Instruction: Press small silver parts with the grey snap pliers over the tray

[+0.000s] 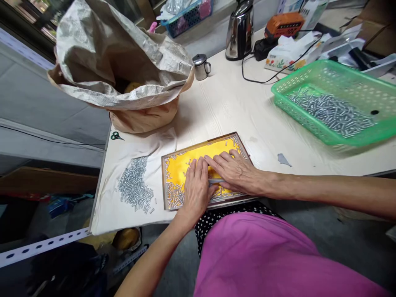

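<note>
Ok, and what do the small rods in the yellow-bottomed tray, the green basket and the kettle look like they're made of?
Small rods: probably metal, judging by their silvery gleam.
Green basket: likely molded plastic, fairly glossy, with thin, perforated walls.
Kettle: seemingly polished stainless steel, from its mirror-like reflections.

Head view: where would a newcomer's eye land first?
Probably on the bright yellow-bottomed tray at the near edge of the table, with the left hand and right hand over it. Next come the green basket of small metal pieces at right and the big open sack at back left.
</note>
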`<state>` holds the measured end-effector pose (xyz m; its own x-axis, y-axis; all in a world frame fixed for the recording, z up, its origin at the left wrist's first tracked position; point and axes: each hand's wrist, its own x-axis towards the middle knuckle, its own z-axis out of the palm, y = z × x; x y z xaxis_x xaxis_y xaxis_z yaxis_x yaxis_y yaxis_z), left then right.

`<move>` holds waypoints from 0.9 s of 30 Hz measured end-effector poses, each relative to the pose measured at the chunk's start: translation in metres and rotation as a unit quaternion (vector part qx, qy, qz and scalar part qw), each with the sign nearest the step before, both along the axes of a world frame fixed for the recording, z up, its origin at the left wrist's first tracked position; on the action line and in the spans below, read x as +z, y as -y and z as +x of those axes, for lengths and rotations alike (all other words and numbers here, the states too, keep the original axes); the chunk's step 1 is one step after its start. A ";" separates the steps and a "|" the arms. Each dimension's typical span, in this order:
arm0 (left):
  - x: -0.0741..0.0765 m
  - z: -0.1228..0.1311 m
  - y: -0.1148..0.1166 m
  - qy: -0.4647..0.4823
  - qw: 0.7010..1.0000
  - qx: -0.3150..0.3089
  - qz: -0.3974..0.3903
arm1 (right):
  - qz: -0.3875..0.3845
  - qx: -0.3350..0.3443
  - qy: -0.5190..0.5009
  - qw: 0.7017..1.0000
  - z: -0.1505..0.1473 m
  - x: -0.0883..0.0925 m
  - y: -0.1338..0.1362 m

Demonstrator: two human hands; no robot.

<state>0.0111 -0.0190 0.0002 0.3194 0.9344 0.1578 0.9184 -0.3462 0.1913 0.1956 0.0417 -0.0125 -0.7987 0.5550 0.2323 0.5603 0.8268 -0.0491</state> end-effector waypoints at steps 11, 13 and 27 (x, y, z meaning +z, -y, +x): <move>0.015 0.010 -0.026 -0.091 0.994 0.022 -0.054 | 0.048 0.036 0.043 0.997 0.002 -0.003 -0.016; 0.016 0.011 -0.026 -0.100 0.992 0.020 -0.073 | 0.039 0.053 0.050 0.997 0.005 -0.005 -0.020; 0.028 0.010 -0.007 -0.076 0.981 -0.143 0.108 | -0.037 -0.017 -0.154 0.987 0.048 0.011 -0.055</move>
<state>0.0214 -0.0116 0.0278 0.5994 0.7525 0.2729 0.7895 -0.6119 -0.0467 0.2434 0.0970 -0.0017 -0.6767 0.6053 0.4192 0.5372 0.7952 -0.2811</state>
